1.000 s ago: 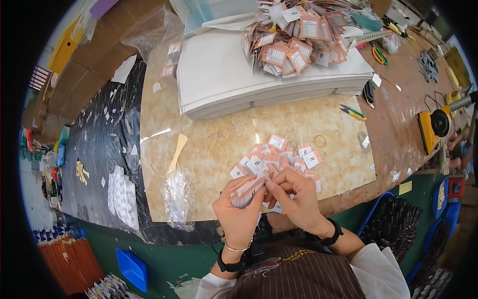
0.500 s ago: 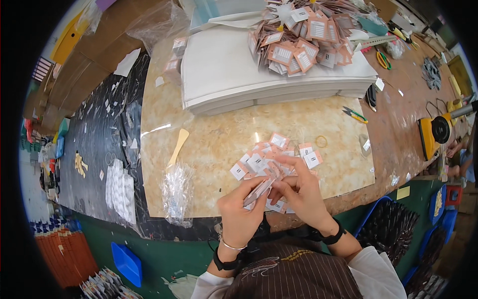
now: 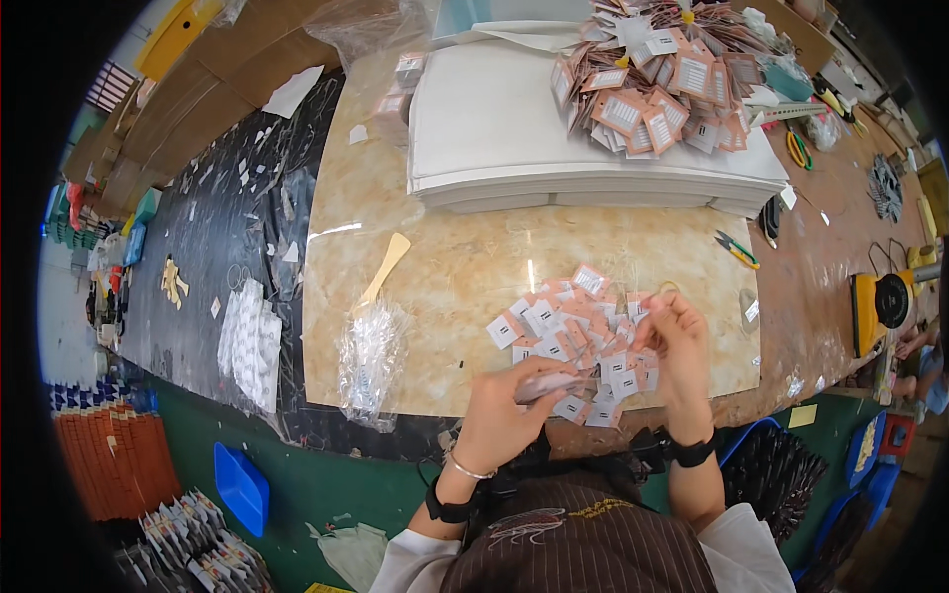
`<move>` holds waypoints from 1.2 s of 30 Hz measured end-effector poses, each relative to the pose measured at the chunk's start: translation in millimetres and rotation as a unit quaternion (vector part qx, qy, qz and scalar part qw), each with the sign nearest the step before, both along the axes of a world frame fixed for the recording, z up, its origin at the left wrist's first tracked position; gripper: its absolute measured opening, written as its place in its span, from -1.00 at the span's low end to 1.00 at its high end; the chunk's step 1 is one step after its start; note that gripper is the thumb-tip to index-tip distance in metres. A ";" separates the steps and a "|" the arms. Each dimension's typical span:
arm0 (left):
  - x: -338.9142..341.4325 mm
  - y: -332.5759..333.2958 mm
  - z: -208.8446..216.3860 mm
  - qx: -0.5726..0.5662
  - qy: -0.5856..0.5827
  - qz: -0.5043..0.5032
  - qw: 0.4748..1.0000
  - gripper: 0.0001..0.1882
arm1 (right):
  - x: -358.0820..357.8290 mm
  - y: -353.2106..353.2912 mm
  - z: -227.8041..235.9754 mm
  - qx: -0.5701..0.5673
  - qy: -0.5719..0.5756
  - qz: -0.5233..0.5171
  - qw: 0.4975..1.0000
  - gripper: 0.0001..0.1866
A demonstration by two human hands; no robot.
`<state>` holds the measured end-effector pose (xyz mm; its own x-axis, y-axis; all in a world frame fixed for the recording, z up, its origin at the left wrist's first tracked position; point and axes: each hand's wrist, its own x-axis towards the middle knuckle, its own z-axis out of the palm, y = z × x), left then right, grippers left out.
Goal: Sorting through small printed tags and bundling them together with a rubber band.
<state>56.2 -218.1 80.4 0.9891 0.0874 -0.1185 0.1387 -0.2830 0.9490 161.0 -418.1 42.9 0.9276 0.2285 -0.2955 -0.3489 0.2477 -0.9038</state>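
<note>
A small stack of pink-and-white paper tags (image 3: 550, 383) is gripped in my left hand (image 3: 497, 415), with the thumb lying along its near side. My right hand (image 3: 680, 348) reaches over the tabletop to the right, its fingers drawn together in a pinch at the near edge of a thin yellow rubber band (image 3: 670, 286). The fingers hide part of the band. Between and beyond both hands, many loose tags (image 3: 542, 314) lie in an overlapping heap on the marbled beige board (image 3: 455, 287).
Behind the heap rises a thick stack of white sheets (image 3: 494, 119), bearing a large pile of bundled tags (image 3: 643, 94). Thread snips (image 3: 737, 249) lie to the right. Leftward are a wooden spatula-like stick (image 3: 388, 265) and a clear plastic bag (image 3: 372, 366). A yellow-and-black device (image 3: 880, 306) sits far right.
My right hand has left the stack and moved right and away from me to the rubber band. The left hand keeps its tags. The whole view has shifted slightly.
</note>
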 end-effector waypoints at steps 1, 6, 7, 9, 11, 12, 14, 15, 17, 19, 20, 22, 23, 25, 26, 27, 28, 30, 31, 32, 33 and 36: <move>1.0 0.2 -8.6 -0.006 0.007 0.013 1.000 -0.75 | 7.5 -2.7 -4.0 0.008 0.007 -0.023 1.000 -0.83; 8.9 -4.4 -57.3 -0.249 0.113 0.100 0.957 -0.76 | 26.0 3.3 -16.5 -0.068 0.021 -0.011 0.997 -0.84; 9.9 -4.0 -58.7 -0.246 0.113 0.112 0.956 -0.76 | 28.3 2.9 -18.1 -0.076 0.024 -0.013 0.997 -0.83; 10.4 3.3 -61.4 -0.239 0.115 0.132 0.955 -0.76 | 30.9 1.5 -17.9 -0.079 -0.012 -0.055 0.995 -0.82; 5.5 17.5 -67.2 -0.155 0.085 0.135 0.975 -0.77 | 31.4 -0.5 -14.5 -0.091 -0.034 -0.089 0.991 -0.81; 4.3 23.2 -68.0 -0.112 0.069 0.138 0.982 -0.78 | 31.5 -1.6 -9.6 -0.102 -0.039 -0.102 0.989 -0.80; 4.1 27.0 -61.4 -0.197 0.115 0.181 0.957 -0.78 | 29.7 -4.2 -2.1 -0.108 -0.048 -0.105 0.987 -0.81; 3.4 29.2 -57.8 -0.239 0.137 0.204 0.939 -0.79 | 27.4 -4.8 0.6 -0.102 -0.051 -0.094 0.989 -0.82; -1.8 36.5 -66.9 -0.194 0.117 0.192 0.955 -0.75 | 19.7 -3.3 9.2 -0.087 -0.056 -0.062 0.993 -0.85; -3.3 37.8 -64.8 -0.157 0.088 0.202 0.963 -0.74 | 5.0 7.8 21.3 -0.068 -0.061 -0.019 0.996 -0.88; -2.2 35.9 -56.3 -0.144 0.071 0.219 0.962 -0.74 | -1.9 13.8 24.8 -0.055 -0.060 0.001 0.997 -0.89; -0.6 31.0 -38.5 -0.165 0.043 0.231 0.958 -0.74 | -16.4 28.0 30.1 -0.028 -0.059 0.042 0.997 -0.92; 1.7 26.5 -30.5 -0.201 0.032 0.224 0.953 -0.74 | -23.7 34.0 30.7 -0.026 -0.053 0.059 0.996 -0.92; 5.2 16.2 -15.5 -0.256 0.021 0.215 0.942 -0.74 | -36.3 45.3 31.5 -0.024 -0.039 0.094 0.994 -0.92; 5.9 11.2 -6.3 -0.273 0.022 0.218 0.937 -0.74 | -39.6 52.3 35.0 -0.015 -0.030 0.107 0.994 -0.92; 6.1 7.2 -0.8 -0.292 0.021 0.219 0.931 -0.75 | -43.2 58.2 40.1 -0.009 -0.023 0.118 0.993 -0.92; 5.9 4.6 1.6 -0.282 0.014 0.221 0.934 -0.75 | -46.2 62.6 42.8 -0.002 -0.016 0.129 0.992 -0.93; 4.9 0.2 4.2 -0.264 0.001 0.224 0.938 -0.76 | -51.4 67.9 41.9 -0.020 -0.050 0.112 0.992 -0.91; 4.5 -2.0 4.7 -0.264 -0.005 0.233 0.936 -0.76 | -52.8 69.0 41.5 -0.030 -0.067 0.104 0.992 -0.90; 4.1 -4.0 4.9 -0.263 -0.010 0.242 0.934 -0.75 | -53.2 69.4 41.4 -0.041 -0.079 0.099 0.991 -0.89; 3.9 -5.5 5.0 -0.263 -0.016 0.250 0.932 -0.75 | -53.6 69.5 41.0 -0.052 -0.091 0.094 0.990 -0.89; 3.5 -8.0 11.4 -0.244 -0.009 0.261 0.934 -0.75 | -54.5 69.7 42.9 -0.081 -0.111 0.087 0.987 -0.88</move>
